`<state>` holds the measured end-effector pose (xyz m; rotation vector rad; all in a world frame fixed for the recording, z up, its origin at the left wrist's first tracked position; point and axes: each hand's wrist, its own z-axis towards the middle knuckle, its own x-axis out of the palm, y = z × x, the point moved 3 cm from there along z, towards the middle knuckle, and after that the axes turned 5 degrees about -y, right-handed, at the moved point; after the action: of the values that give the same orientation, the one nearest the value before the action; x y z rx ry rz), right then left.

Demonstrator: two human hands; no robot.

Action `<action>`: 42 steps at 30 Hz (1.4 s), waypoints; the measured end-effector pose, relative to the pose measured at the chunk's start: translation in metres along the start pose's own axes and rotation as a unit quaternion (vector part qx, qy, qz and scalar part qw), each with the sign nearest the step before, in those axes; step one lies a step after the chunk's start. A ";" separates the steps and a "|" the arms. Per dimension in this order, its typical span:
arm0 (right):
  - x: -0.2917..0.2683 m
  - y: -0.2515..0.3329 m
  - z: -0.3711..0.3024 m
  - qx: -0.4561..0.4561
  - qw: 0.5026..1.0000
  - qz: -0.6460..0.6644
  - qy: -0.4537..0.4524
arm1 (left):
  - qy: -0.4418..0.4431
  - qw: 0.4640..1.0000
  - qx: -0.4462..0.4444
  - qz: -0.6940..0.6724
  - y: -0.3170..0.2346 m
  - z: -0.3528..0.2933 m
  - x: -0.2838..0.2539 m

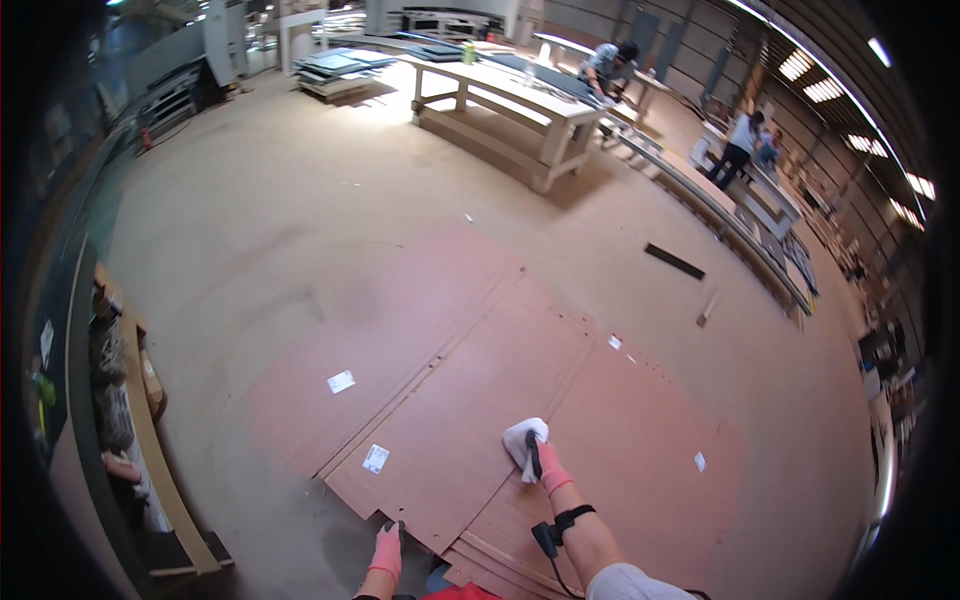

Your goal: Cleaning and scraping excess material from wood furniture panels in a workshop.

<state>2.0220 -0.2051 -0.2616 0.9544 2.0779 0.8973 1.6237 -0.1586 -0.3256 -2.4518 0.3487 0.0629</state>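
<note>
Large reddish-brown panels (pixel 480 390) lie low in front of me, overlapping in a stack with stepped near edges. My right hand (pixel 552 470), in a pink glove with dark fingers, is closed on a white cloth (pixel 522 446) and presses it on the panel surface. My left hand (pixel 388 552), gloved alike, is at the notched near edge of the panel, its dark fingers closed at that edge. White paper labels (pixel 375 458) sit on the panels. A strapped black device (pixel 553 536) with a cable is on my right forearm.
To the left stands a rack (pixel 165 470) with long edges and wrapped items. A wooden workbench (pixel 500 95) stands ahead, with stacked panels (pixel 345 65) beyond its left end. People (pixel 740 140) work at far benches. A dark strip (pixel 675 261) lies on the floor.
</note>
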 end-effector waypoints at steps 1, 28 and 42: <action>-0.006 0.005 -0.005 -0.035 0.999 -0.039 0.005 | -0.013 1.000 0.004 -0.024 -0.023 -0.025 0.000; 0.353 -0.212 -0.774 -0.193 0.455 -0.333 0.803 | -0.303 0.861 0.386 0.133 0.012 -0.584 -0.374; 0.319 -0.241 -1.041 -0.106 0.191 -0.340 0.915 | -0.435 0.806 0.378 -0.133 0.093 -0.477 -0.581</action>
<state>0.9567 -0.3794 0.0161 -2.6966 2.6764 1.8143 1.0196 -0.3872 0.0703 -1.4343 -0.3367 0.7468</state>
